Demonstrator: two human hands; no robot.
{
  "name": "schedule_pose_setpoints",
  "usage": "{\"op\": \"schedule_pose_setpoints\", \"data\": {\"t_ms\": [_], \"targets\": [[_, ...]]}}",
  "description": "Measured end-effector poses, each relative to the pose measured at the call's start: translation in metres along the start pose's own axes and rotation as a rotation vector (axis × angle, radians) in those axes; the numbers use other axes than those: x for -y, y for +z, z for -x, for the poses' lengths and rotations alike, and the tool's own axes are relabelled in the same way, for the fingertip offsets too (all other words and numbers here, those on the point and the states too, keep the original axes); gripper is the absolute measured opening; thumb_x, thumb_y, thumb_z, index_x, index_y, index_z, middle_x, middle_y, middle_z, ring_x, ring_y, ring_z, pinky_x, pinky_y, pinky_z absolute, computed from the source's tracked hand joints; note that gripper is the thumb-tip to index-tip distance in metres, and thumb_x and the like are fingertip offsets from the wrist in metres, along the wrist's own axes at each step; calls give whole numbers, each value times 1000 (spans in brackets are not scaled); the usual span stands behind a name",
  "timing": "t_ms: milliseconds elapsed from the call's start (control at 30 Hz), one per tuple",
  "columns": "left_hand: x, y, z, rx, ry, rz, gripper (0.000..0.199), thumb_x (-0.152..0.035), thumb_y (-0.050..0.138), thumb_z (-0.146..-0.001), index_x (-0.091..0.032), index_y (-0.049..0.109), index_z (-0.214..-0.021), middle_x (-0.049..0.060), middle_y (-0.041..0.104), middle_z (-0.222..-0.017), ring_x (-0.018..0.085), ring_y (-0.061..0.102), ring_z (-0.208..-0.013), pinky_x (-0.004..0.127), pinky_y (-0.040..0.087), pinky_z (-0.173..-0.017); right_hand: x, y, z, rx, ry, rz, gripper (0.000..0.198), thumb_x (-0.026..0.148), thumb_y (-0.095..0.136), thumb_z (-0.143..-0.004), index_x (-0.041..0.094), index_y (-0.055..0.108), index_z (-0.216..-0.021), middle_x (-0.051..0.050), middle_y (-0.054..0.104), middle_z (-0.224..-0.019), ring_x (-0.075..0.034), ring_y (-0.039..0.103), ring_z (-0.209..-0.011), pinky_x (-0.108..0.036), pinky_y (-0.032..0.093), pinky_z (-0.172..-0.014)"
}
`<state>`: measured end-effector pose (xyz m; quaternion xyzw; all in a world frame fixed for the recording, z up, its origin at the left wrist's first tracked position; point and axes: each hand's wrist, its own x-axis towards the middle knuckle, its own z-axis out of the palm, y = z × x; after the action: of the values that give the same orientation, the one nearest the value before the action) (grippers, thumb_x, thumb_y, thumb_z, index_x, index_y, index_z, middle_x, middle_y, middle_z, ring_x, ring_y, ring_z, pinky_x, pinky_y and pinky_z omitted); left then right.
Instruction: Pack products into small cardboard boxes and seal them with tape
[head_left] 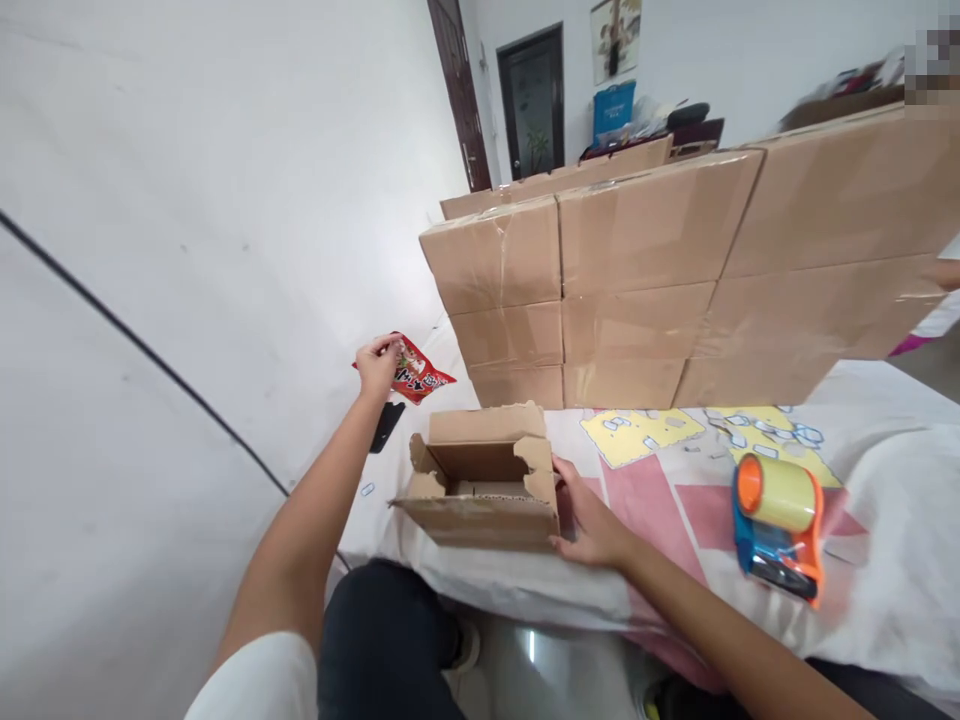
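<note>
A small cardboard box [480, 522] sits on the cloth-covered surface with its top flaps up, and I can see down into it. Against its right end is my right hand [589, 515], thumb and fingers spread along the edges and gripping it. Further off to the left, my left hand [377, 365] has its fingers pinched at the upper left part of a red snack packet [421, 375]. The packet lies close to the wall, and part of it is hidden by that hand. A black phone-like object [386, 427] lies just below the left wrist.
Stacked cardboard cartons [637, 290] form a wall along the far side. An orange and blue tape dispenser [780, 530] with a yellowish roll stands on the patterned cloth [645, 510] at right. The white wall [225, 200] borders the left. Part of another person [946, 290] shows at far right.
</note>
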<state>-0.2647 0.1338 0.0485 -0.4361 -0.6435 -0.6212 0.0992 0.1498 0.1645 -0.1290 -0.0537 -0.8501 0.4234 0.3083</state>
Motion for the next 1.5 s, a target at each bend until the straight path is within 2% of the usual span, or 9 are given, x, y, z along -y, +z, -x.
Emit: {"op": "schedule_pose_setpoints", "data": {"t_ms": [200, 433, 667, 767, 867, 1033, 1133, 1333, 1500], "targets": [[-99, -71, 44, -252, 90, 172, 14, -30, 67, -92, -18, 69, -100, 4, 72, -105, 12, 66, -98, 38, 52, -95, 1, 6, -1, 11, -18, 110, 112, 42, 72, -77, 17, 1, -160, -22, 24, -160, -39, 30, -148, -55, 32, -119], [-157, -40, 123, -127, -43, 336, 18, -30, 78, -73, -17, 71, -83, 2, 75, -84, 13, 69, -77, 28, 56, -74, 2, 9, -4, 9, -57, 180, 116, 57, 69, -81, 15, -4, -161, -25, 23, -160, -43, 29, -148, -59, 34, -117], [-138, -30, 145, -25, -196, 341, 27, -32, 71, -70, -20, 48, -77, -5, 57, -72, 8, 61, -67, 20, 50, -66, -2, 12, 5, -10, -7, 265, 116, 52, 70, -81, 16, -6, -162, -24, 20, -163, -43, 28, -150, -59, 32, -118], [-132, -28, 154, 179, -253, 290, 33, -31, 68, -70, -24, 38, -82, -4, 57, -81, 12, 64, -72, 23, 52, -67, -1, 11, 5, -34, 15, 257, 116, 54, 70, -80, 14, -3, -161, -25, 22, -162, -42, 29, -149, -57, 32, -119], [-132, -29, 164, 439, -283, 214, 36, -22, 72, -64, -23, 48, -90, 1, 64, -91, 17, 66, -78, 29, 52, -70, 2, 11, 5, -62, 24, 244, 116, 57, 70, -79, 12, 0, -161, -27, 22, -161, -42, 30, -149, -56, 30, -120], [-129, -40, 171, 741, -3, -577, 53, -26, 66, -75, -24, 54, -127, 12, 63, -126, 33, 58, -116, 43, 47, -92, 5, 11, 4, -89, 22, 168, 120, 59, 73, -76, 15, 0, -160, -24, 25, -160, -40, 32, -147, -53, 28, -120], [-110, -46, 168, 780, 132, -814, 40, -36, 54, -86, -24, 59, -124, 12, 61, -132, 36, 54, -124, 51, 45, -97, 5, 9, 4, -76, 70, 94, 125, 58, 78, -70, 18, 1, -160, -23, 26, -160, -40, 31, -147, -53, 28, -120], [-59, -51, 153, 564, 255, -712, 57, -35, 52, -83, -20, 55, -138, 17, 37, -156, 41, 41, -137, 54, 42, -107, 16, -4, 9, -168, 105, -72, 122, 48, 84, -68, 24, 6, -159, -20, 32, -157, -37, 33, -146, -53, 28, -119], [-53, -38, 161, 831, 202, -591, 39, -47, 51, -86, -28, 75, -109, 11, 50, -151, 37, 45, -138, 51, 40, -111, 35, -15, 14, -171, 156, -73, 123, 35, 87, -65, 26, 8, -158, -19, 33, -157, -38, 33, -146, -54, 31, -116]]}}
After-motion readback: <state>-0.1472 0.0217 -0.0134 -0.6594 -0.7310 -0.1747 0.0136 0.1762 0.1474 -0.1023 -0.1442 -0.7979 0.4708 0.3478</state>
